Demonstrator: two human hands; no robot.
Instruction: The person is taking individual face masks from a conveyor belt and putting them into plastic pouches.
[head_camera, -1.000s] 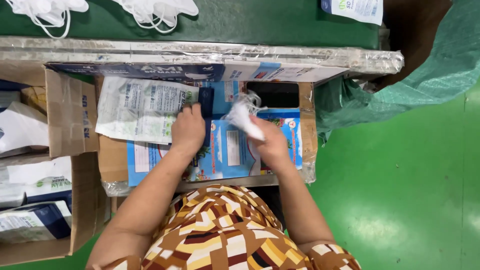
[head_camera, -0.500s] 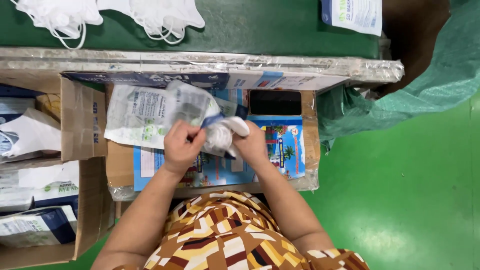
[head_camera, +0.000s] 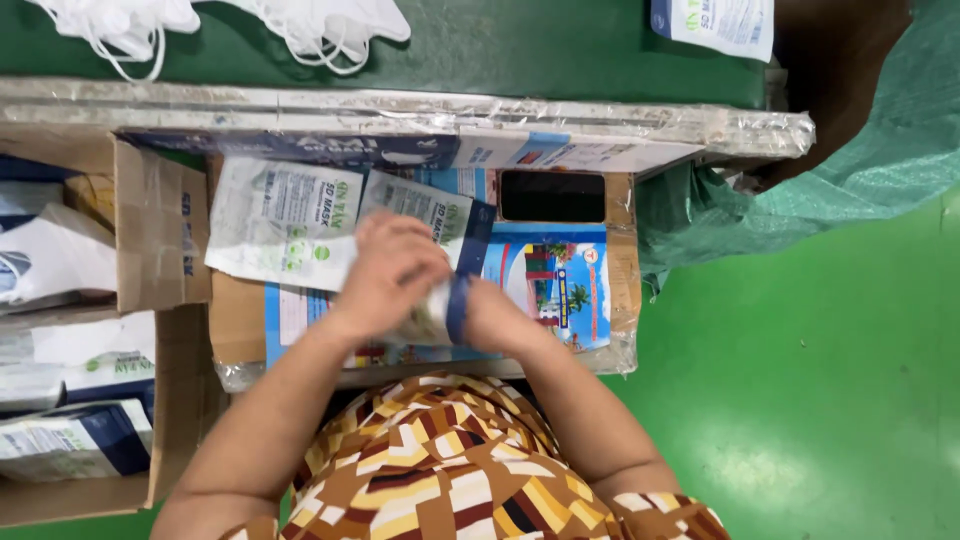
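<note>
Head view: left hand (head_camera: 390, 275) and right hand (head_camera: 500, 318) are clenched together on a mask pouch (head_camera: 432, 262), held over the colourful board (head_camera: 555, 285), just below the black phone (head_camera: 552, 196). Risk, as I judge it: the left hand hides the pouch mouth, so it could crease or slip toward the pouch stack (head_camera: 280, 225) left of the board.

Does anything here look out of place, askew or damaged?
Nothing looks spilled or broken. Both hands hold a mask pouch over the cardboard tray. A second pouch lies askew, overhanging the tray's left edge. The plastic wrap along the table edge is crumpled and torn-looking.
</note>
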